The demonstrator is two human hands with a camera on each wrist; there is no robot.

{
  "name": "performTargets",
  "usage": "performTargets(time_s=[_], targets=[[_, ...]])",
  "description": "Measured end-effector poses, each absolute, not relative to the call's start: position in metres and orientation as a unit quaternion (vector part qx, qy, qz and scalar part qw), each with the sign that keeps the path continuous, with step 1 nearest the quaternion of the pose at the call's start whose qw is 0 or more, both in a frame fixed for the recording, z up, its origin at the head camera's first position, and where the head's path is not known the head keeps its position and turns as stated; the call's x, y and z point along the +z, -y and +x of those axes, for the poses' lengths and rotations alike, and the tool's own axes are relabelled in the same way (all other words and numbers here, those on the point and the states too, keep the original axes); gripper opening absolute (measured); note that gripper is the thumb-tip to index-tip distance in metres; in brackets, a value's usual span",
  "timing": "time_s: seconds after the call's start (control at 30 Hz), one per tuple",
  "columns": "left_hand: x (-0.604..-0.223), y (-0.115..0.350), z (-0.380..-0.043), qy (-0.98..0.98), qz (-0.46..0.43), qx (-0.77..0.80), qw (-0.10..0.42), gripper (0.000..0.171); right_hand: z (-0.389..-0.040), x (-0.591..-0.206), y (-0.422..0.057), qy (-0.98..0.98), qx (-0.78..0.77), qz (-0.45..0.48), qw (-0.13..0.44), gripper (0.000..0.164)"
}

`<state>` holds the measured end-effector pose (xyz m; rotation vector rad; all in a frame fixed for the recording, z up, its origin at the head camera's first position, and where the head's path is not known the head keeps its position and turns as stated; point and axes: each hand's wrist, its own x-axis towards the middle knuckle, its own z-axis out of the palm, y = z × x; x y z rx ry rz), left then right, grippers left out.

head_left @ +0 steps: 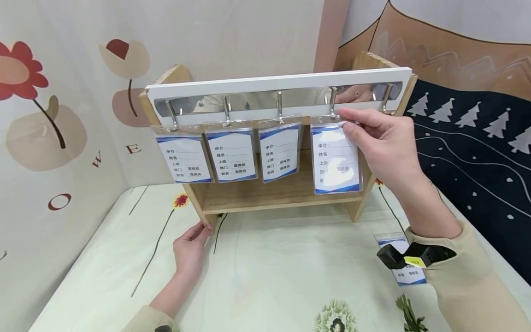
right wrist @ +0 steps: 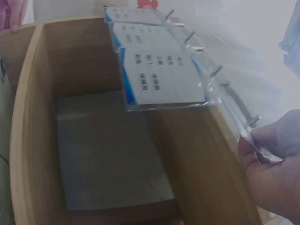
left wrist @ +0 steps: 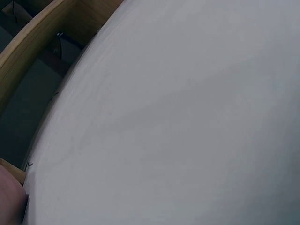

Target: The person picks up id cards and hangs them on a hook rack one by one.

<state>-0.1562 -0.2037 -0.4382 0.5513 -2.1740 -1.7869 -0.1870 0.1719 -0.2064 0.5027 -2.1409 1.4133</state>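
Observation:
My right hand (head_left: 383, 143) pinches the upper right corner of a clear badge holder (head_left: 336, 159) with a blue-and-white card. The holder's top edge is at the lower end of the fourth hook (head_left: 333, 102); whether the hook passes through its slot I cannot tell. In the right wrist view, thumb and finger of that hand (right wrist: 276, 164) squeeze the plastic edge. Three similar badge holders (head_left: 232, 154) hang from the hooks to the left. Low at the left, my left hand (head_left: 191, 249) grips the foot of the wooden shelf (head_left: 265, 199); its fingertips are partly hidden.
A white board with a metal hook strip (head_left: 253, 105) spans the shelf's top front. The rightmost hook (head_left: 386, 97) carries no badge. Another badge holder (head_left: 408, 275) lies on the tablecloth (head_left: 265, 267), partly behind the right wrist's black camera (head_left: 415, 256). Patterned curtains stand behind.

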Motion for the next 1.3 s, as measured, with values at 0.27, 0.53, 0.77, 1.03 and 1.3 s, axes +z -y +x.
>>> performTargets(time_s=[0.27, 0.53, 0.77, 1.03, 1.3], targets=[[-0.439, 0.202, -0.157, 0.746, 0.183, -0.627, 0.131, 0.041, -0.194, -0.212, -0.173, 0.783, 0.517, 0.196, 0.285, 0.029], [-0.437, 0.203, -0.157, 0.748, 0.189, -0.623, 0.126, 0.041, -0.198, -0.22, -0.169, 0.756, 0.524, 0.224, 0.322, 0.033], [-0.439, 0.203, -0.157, 0.748, 0.189, -0.622, 0.13, 0.041, -0.2, -0.235, -0.165, 0.718, 0.541, 0.227, 0.374, 0.034], [-0.439, 0.203, -0.156, 0.746, 0.188, -0.625, 0.136, 0.04, -0.204, -0.245, -0.165, 0.682, 0.551, 0.251, 0.41, 0.031], [-0.44, 0.203, -0.157, 0.743, 0.191, -0.626, 0.141, 0.04, -0.196, -0.264, -0.175, 0.657, 0.585, 0.221, 0.421, 0.029]])
